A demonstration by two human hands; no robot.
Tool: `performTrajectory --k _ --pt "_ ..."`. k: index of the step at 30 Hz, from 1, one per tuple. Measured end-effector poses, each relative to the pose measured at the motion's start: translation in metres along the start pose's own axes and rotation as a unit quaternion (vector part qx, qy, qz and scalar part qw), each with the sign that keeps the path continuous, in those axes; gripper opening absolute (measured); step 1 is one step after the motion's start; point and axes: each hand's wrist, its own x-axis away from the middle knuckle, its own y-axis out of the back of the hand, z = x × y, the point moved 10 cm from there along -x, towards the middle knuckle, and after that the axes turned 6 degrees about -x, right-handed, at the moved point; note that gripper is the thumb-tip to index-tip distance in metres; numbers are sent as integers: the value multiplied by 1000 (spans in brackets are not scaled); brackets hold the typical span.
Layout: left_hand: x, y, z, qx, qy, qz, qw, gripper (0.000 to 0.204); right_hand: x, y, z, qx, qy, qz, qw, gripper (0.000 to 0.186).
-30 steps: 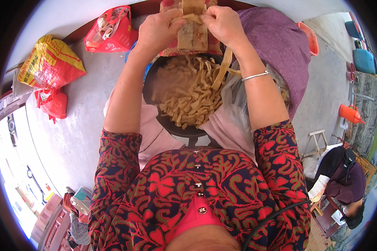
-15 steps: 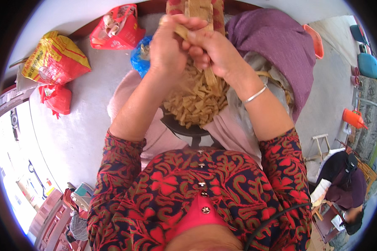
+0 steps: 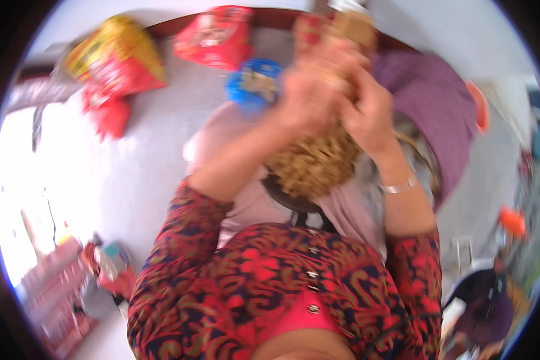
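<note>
Both hands are close together above a heap of tan cut pieces (image 3: 318, 165), and motion smears them. My left hand (image 3: 312, 90) is closed, with its fingers curled toward the right one. My right hand (image 3: 371, 114), with a silver bangle at its wrist, is closed against it, thumb toward the left hand. Between them a tan strip (image 3: 350, 90) shows in part; its ends are hidden. A wooden block (image 3: 353, 29) stands just beyond the hands. Under the heap is a dark round support (image 3: 294, 198), between my knees.
A blue bag (image 3: 240, 90) with tan bits lies left of the hands. Farther left are a red bag (image 3: 213, 39) and a yellow and red sack (image 3: 120, 57). Purple cloth (image 3: 429, 114) lies at the right, beside an orange basin (image 3: 479, 105). Another person (image 3: 483, 306) is at lower right.
The whole view has shifted, so most things sit farther right and somewhat lower. Both hands remain together over the heap, now blurred, and the tan strip between them shows less clearly.
</note>
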Motion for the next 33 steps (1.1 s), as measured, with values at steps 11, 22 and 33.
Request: performTrajectory --k 11,22,33 --pt "14 -22 50 76 327 83 938 14 43 -10 -81 -417 -367 -43 830 27" --pt "11 -19 35 -21 187 77 979 8 36 -19 -74 -371 -312 139 864 23" --pt "18 -20 78 -13 377 116 919 12 22 -5 -73 -523 -343 50 779 11"
